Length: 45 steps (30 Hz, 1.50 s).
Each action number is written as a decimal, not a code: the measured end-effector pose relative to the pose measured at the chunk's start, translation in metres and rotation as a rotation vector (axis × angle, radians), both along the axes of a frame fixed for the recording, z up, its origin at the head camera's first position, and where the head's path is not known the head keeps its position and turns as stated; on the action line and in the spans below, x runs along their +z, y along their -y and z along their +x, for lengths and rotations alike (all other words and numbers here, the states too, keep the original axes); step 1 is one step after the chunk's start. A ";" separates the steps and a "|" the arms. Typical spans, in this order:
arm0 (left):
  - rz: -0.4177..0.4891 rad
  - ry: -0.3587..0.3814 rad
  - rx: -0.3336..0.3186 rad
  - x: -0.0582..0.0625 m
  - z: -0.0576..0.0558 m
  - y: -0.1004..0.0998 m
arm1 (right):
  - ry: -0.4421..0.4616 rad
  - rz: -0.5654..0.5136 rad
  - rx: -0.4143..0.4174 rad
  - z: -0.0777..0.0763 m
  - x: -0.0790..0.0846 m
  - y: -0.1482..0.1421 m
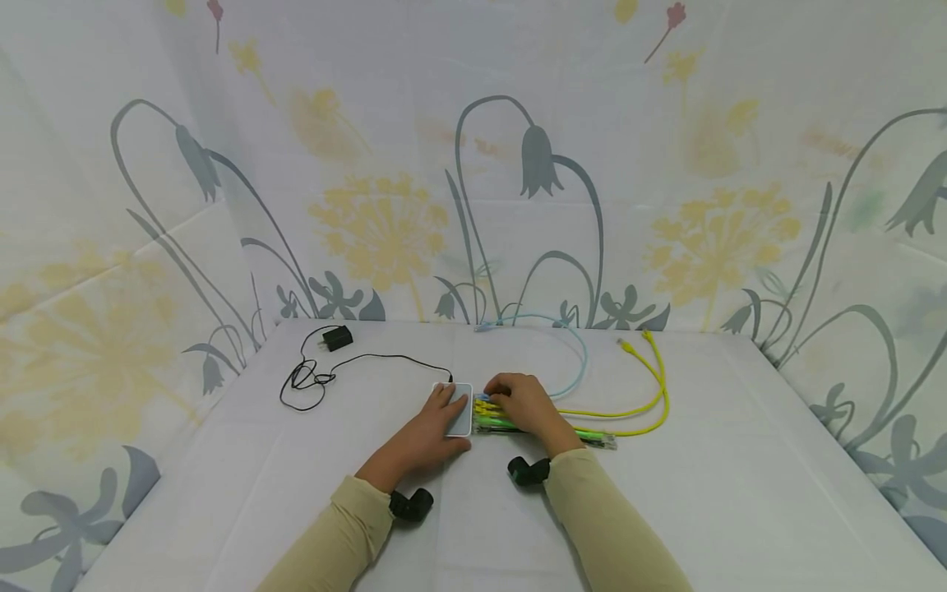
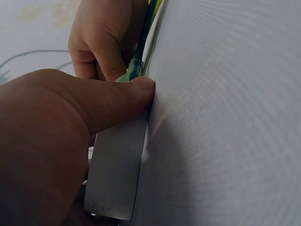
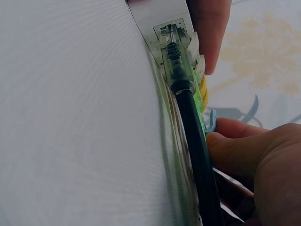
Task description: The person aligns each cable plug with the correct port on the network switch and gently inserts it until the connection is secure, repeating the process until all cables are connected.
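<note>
A small white network switch [image 1: 460,423] lies on the table with a row of cables plugged along its right side. My left hand [image 1: 423,441] holds it, fingers spread over the top and thumb along the near side. With thumb and fingertips, my right hand [image 1: 524,403] pinches the blue plug end [image 3: 212,121] of a light blue network cable [image 1: 584,358], close to the ports. Yellow network cables [image 1: 658,395] and green ones [image 1: 510,423] run out beneath that hand. A dark network cable [image 3: 194,125] with a clear plug [image 3: 176,63] sits at the nearest port.
A black power adapter [image 1: 337,338] stands at the back left. Its thin black cord [image 1: 385,356] lies partly coiled and leads to the switch's back edge. The light blue cable's other end [image 1: 482,328] rests near the flowered cloth wall [image 1: 473,164].
</note>
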<state>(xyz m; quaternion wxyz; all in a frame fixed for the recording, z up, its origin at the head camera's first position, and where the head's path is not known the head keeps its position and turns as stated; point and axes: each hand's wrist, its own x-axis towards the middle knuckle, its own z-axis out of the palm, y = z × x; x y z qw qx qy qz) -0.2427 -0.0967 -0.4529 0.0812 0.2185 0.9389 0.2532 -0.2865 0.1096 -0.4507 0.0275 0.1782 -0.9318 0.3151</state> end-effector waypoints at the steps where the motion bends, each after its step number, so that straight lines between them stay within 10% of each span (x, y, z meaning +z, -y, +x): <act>1: 0.001 -0.001 0.001 0.000 0.000 0.000 | -0.004 0.001 0.003 0.000 0.000 0.000; 45: 0.000 0.019 0.006 0.002 0.001 0.000 | 0.044 0.001 -0.041 -0.003 -0.003 0.003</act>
